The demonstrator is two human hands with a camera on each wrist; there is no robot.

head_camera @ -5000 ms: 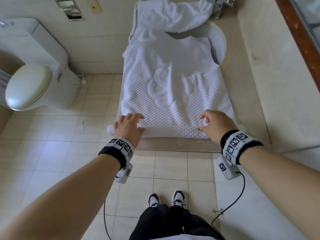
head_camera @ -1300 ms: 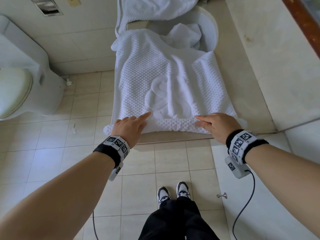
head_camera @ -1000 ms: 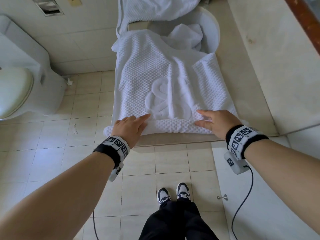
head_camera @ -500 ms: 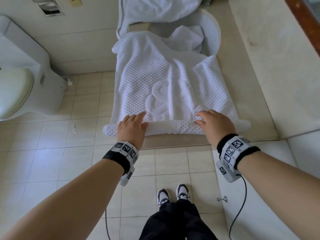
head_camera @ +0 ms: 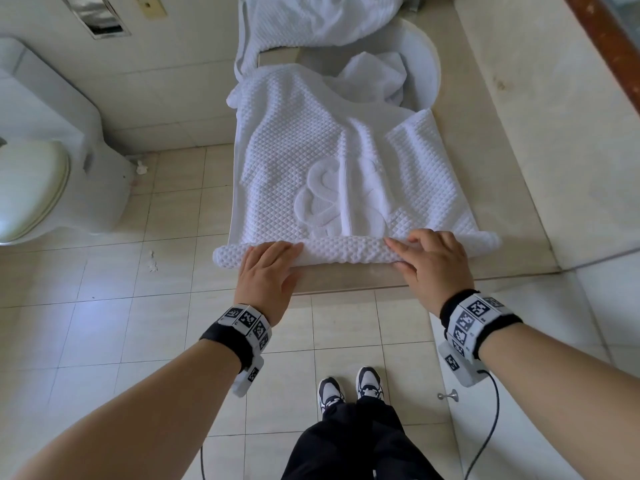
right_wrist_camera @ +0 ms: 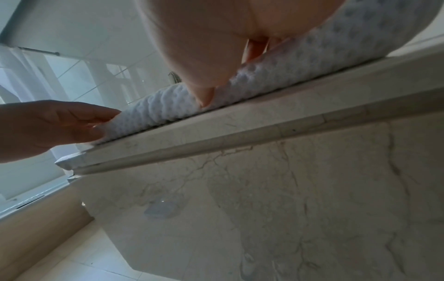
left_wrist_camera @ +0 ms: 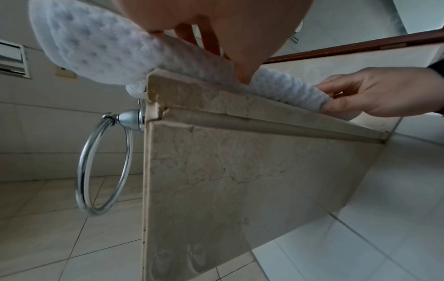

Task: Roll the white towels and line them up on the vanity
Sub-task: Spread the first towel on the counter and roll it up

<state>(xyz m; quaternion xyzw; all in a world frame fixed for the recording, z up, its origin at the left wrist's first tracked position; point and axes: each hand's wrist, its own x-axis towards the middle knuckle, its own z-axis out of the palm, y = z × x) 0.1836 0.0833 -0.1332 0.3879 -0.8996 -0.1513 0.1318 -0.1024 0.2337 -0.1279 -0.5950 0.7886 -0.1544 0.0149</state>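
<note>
Since the left hand point(head_camera: 266, 271) and right hand point(head_camera: 429, 265) have slid back to the vanity's point(head_camera: 346, 281) front edge, both curl over the towel's point(head_camera: 311, 174) thicker roll point(head_camera: 343, 250), ready for another turn.

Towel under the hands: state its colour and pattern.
The towel is white, waffle-textured, with a raised emblem; best in head view.

We count three white towels: one waffle towel point(head_camera: 311, 161), one crumpled towel point(head_camera: 377, 77), one heaped towel point(head_camera: 311, 19). Two hands logged: left hand point(head_camera: 266, 268), right hand point(head_camera: 429, 261). One desk point(head_camera: 346, 280), one sink point(head_camera: 431, 64), one toilet point(head_camera: 52, 168), one towel ring point(left_wrist_camera: 103, 165), two wristbands point(head_camera: 247, 322), two shoes point(head_camera: 330, 391).
</note>
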